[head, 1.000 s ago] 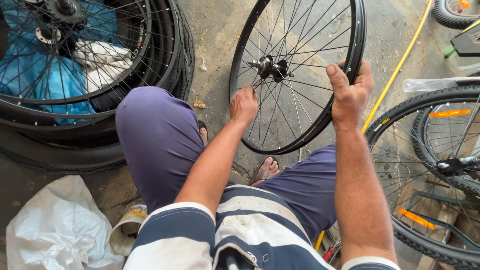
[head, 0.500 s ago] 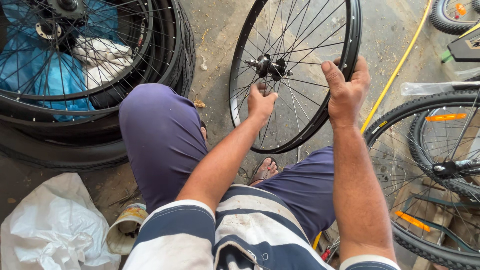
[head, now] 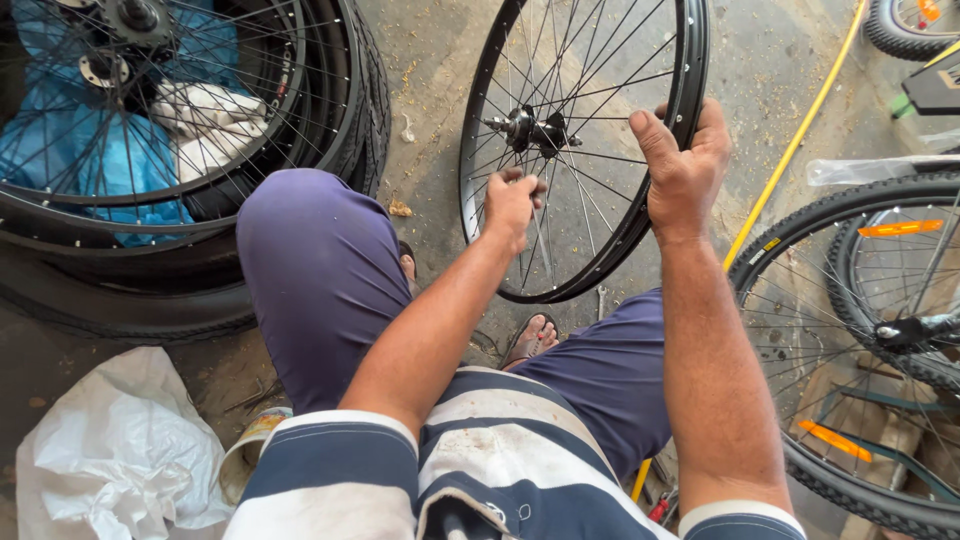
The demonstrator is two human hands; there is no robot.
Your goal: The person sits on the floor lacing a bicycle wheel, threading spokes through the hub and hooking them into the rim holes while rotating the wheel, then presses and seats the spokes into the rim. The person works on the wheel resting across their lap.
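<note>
A black spoked bicycle wheel (head: 489, 95) without a tyre stands upright on the concrete floor between my knees. My right hand (head: 685, 165) grips its rim on the right side. My left hand (head: 511, 203) reaches in among the spokes just below the hub (head: 528, 128), its fingers closed around a spoke. I sit low in purple trousers and a striped shirt, one sandalled foot (head: 530, 338) under the wheel.
A stack of tyred wheels (head: 300, 150) over blue sheeting lies at the left. Another bicycle wheel with orange reflectors (head: 850, 330) stands at the right. A yellow hose (head: 790, 150) crosses the floor. A white plastic bag (head: 110, 460) and a small tin (head: 250, 450) sit at the lower left.
My left hand has moved up from the lower rim into the spokes near the hub. My right hand has kept its grip on the rim.
</note>
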